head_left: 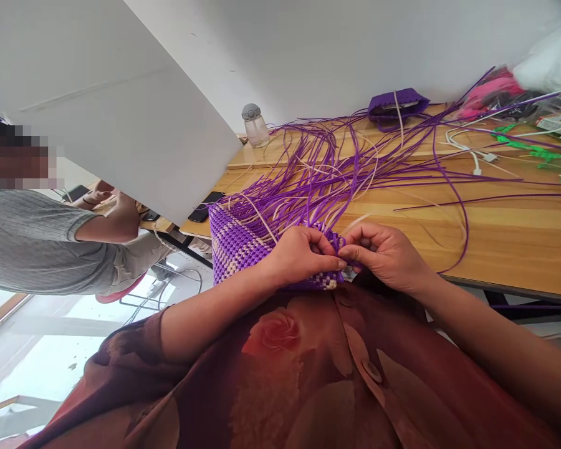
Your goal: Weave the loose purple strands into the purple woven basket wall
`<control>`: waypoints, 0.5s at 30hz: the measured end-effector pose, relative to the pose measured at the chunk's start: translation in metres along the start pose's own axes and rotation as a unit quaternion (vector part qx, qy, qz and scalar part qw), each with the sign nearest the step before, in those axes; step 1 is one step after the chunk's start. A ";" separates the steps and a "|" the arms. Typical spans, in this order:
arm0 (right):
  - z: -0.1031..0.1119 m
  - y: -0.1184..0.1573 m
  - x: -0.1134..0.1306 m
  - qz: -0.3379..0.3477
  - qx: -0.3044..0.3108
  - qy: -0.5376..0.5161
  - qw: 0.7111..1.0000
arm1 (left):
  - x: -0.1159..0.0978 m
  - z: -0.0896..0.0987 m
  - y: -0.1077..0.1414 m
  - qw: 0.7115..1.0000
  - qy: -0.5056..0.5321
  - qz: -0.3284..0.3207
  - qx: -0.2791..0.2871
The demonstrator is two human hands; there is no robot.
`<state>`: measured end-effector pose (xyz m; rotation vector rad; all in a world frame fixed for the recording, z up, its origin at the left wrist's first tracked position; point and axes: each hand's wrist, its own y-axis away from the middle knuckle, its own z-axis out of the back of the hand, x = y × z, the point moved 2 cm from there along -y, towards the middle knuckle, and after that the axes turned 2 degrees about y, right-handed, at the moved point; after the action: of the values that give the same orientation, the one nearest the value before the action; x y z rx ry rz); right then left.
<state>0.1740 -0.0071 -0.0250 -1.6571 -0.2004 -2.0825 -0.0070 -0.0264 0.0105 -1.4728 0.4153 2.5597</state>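
Note:
A purple and cream woven basket (236,240) lies at the table's front edge, against my body. Long loose purple and cream plastic strands (303,181) fan out from its rim across the table. My left hand (306,252) is closed at the basket's right end, thumb and fingers pinching the weave there. Close beside it, my right hand (383,252) pinches a purple strand at the same corner. The fingertips of both hands nearly meet, and they partly hide the strand ends between them.
A grey-capped bottle (256,128) and a purple woven piece (397,106) stand at the back. A phone (206,207) lies left of the basket. White cables (477,156), green trim (537,146) and plastic bags (551,68) lie right. Another person (37,240) sits at left.

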 end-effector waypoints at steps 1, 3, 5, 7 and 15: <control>0.005 -0.001 0.004 0.033 0.003 0.052 0.998 | -0.001 -0.001 0.000 1.000 -0.004 0.000 -0.001; 0.019 0.001 0.015 0.140 -0.034 0.201 0.969 | -0.002 -0.001 0.001 1.000 -0.009 0.005 -0.010; 0.030 0.009 0.023 0.250 -0.116 0.333 0.902 | -0.003 -0.001 0.001 1.000 -0.008 0.012 -0.018; 0.035 0.021 0.024 0.309 -0.158 0.398 0.849 | -0.004 -0.002 0.001 1.000 -0.006 0.014 -0.020; 0.015 0.056 0.016 0.135 0.018 0.339 0.931 | 0.000 -0.003 0.000 1.000 -0.002 0.009 -0.021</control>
<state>0.2091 -0.0544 -0.0150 -0.8029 0.2046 -2.2676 -0.0047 -0.0277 0.0096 -1.4856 0.3781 2.6007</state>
